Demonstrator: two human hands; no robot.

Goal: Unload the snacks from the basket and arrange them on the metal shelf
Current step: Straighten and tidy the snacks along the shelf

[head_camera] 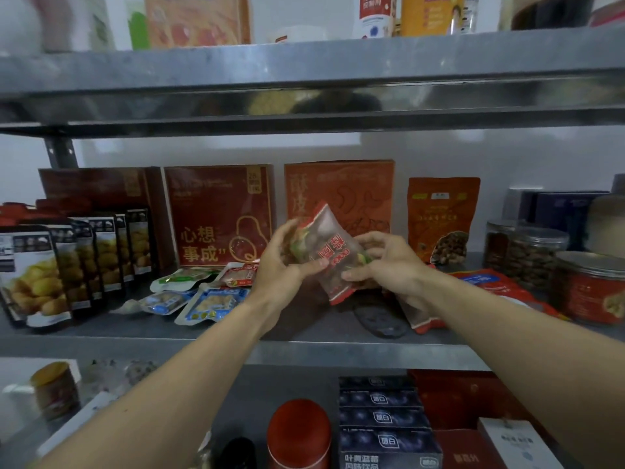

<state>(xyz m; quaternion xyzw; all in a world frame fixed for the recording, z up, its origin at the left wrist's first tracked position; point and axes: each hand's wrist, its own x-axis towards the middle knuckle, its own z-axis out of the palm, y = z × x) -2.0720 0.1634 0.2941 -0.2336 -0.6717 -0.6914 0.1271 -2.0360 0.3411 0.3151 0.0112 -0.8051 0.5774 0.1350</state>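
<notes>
- Left hand (284,262) and right hand (378,262) both pinch one snack packet (329,252), fingers curled round its edges.
- Packet tilts upright above the metal shelf (304,353); bare shelf lies just below.

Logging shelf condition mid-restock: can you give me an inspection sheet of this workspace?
Surface: metal shelf, grey, middle tier partly filled.
Job's things: red-and-clear snack packet held above the shelf; basket not in view.
Clutter: blue pouches lying flat; red boxes upright at back; jars on the right.
Hands: left hand and right hand both grip the packet.
Cables: nothing seen.
Surroundings: dark cartons on the tier below; blurred goods above.
</notes>
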